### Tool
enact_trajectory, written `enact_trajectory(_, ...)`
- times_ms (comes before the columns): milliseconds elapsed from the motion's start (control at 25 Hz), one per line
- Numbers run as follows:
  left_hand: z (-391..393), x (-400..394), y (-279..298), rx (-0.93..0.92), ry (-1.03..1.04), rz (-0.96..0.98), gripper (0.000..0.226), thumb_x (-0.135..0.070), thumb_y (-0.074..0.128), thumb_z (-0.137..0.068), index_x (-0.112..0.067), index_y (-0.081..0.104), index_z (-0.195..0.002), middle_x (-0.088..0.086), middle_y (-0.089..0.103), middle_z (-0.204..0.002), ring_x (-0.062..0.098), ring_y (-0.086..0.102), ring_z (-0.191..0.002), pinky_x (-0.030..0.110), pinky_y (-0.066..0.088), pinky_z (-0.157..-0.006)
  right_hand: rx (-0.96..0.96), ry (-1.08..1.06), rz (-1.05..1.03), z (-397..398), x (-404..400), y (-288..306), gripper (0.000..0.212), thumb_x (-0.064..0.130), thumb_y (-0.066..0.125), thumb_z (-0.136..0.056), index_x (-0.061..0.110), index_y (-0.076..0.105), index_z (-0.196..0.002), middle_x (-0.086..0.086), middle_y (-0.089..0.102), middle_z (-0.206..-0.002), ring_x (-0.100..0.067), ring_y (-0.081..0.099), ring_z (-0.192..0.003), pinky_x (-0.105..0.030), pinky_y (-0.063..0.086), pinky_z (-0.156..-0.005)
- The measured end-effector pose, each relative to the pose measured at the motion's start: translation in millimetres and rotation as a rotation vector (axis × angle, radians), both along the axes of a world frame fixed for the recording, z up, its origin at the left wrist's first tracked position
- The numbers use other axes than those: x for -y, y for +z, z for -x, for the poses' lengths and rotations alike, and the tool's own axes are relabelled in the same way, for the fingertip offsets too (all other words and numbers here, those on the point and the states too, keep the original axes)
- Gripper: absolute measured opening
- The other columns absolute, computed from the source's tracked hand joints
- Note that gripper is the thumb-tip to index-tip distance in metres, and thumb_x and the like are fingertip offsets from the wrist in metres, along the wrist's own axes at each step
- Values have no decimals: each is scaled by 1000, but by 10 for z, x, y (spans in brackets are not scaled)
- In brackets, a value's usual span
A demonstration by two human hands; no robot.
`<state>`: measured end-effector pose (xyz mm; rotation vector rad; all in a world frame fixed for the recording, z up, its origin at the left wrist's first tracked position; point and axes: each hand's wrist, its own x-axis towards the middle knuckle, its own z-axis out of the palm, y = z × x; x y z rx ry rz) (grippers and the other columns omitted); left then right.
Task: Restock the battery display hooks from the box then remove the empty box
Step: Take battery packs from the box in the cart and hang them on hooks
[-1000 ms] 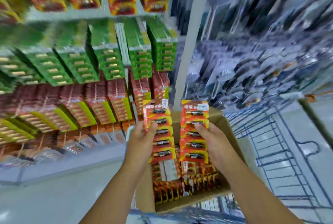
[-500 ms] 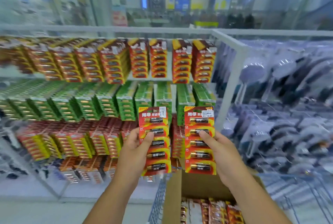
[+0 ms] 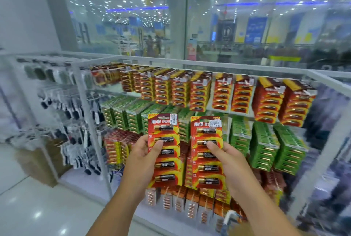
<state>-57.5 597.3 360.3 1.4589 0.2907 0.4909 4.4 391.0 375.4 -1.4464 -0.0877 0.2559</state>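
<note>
Both hands are loaded, nothing hung yet. Left hand (image 3: 142, 157) pinches a red battery card (image 3: 164, 152), thumb across the front, fingers behind. Right hand (image 3: 230, 161) does the same with a second card (image 3: 207, 153), held upright just beside the first. The box isn't in view. Beyond them, the display rack (image 3: 218, 63): red/yellow packs (image 3: 267, 99) top row, green packs (image 3: 264, 146) in the middle, more red below. Top row looks like the match. Suggest hanging one card at a time: shift the grip low so the hang hole stays free, line it with the hook tip, slide it back square. Risk: nudging the crowded neighbours off.
</note>
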Motion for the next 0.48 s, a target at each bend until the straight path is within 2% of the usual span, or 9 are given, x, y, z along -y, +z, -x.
enact_trajectory(80,-27,-408,36,10,-13,-4,18,-29,64,-102,-28,65,-120,0,81,-102,23,80,-90,51,64,-82,18,4,-5,-60,-382,41,21,36,69,-98,20,76,-110,-4,81,-99,-25,79,-89,-49,62,-85)
enact_trajectory(200,-166,-1105,114,27,-46,0,20,-29,65,-101,-27,65,-121,0,81,-101,23,80,-88,44,64,-74,32,-36,-41,-196,-1025,117,20,34,69,-98,19,76,-109,-4,81,-98,-25,79,-87,-41,61,-74)
enact_trajectory(360,-418,-1967,248,24,-90,1,19,-29,63,-102,-28,64,-121,0,82,-98,25,80,-84,37,63,-63,19,-90,-98,-417,-1832,219,22,34,71,-96,19,75,-111,-5,81,-98,-27,79,-88,-46,62,-79)
enact_trajectory(480,-658,-2505,289,21,-94,-1,23,-30,64,-102,-27,64,-125,2,81,-99,26,80,-85,41,64,-66,20,-120,-109,-606,-2294,254,18,32,70,-97,19,74,-109,-5,82,-95,-26,79,-83,-43,62,-73)
